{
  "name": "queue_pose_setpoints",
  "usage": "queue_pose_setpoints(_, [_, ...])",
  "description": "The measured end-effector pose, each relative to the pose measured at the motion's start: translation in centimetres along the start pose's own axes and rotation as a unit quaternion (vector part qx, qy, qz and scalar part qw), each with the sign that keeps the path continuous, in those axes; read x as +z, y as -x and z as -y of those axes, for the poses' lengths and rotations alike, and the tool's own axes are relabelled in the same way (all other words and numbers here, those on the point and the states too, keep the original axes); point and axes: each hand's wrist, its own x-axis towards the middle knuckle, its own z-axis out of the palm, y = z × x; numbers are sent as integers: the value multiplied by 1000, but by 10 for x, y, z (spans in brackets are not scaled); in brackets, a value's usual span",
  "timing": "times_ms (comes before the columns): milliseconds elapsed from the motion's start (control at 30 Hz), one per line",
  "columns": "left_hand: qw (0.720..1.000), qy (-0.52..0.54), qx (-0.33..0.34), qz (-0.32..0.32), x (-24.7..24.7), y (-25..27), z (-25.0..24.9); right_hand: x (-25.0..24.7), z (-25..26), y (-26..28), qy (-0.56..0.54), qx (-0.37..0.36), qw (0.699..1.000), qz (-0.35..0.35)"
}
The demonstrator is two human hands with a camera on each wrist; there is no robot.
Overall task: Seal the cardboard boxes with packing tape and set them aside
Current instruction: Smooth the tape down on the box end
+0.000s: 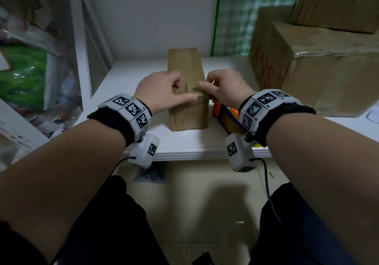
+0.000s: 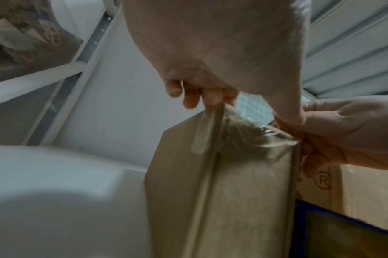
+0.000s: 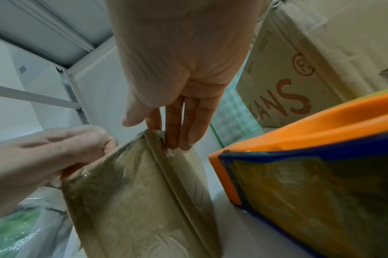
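Observation:
A narrow brown cardboard box (image 1: 186,113) (image 2: 233,200) (image 3: 133,200) stands on the white shelf (image 1: 127,92). Clear packing tape (image 2: 255,139) (image 3: 113,162) lies wrinkled over its near top end. My left hand (image 1: 164,88) (image 2: 222,78) (image 3: 56,148) holds that end, fingers curled on the top seam and thumb stretched along the front edge. My right hand (image 1: 223,86) (image 3: 157,129) (image 2: 354,136) presses the tape at the top right corner: thumb on top, straight fingers down the right side. An orange and blue tape dispenser (image 1: 227,115) (image 3: 299,139) lies just right of the box, under my right wrist.
Large cardboard boxes (image 1: 317,70) (image 3: 299,69) are stacked at the right, close to the dispenser. A white shelf upright (image 1: 82,49) and plastic bags (image 1: 24,76) stand at the left. Bare shelf surface lies left of the box and behind it.

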Motion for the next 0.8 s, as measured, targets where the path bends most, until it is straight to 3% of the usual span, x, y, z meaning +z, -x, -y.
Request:
queue_pose_setpoints(100, [998,-21,-24,-56,6,0,-13,-1,-4,0,5,0,1000,-4])
queue_pose_setpoints(333, [994,-41,-13,-98,24,0,-16,0,-12,2,5,-12,1000,-15])
queue_pose_setpoints(567, [991,-90,15,-96,30,5,-18,0,-13,4,10,-23,1000,-12])
queue_pose_setpoints(800, [991,-91,-26,-96,24,0,-29,-2,-14,9,26,-17,999,7])
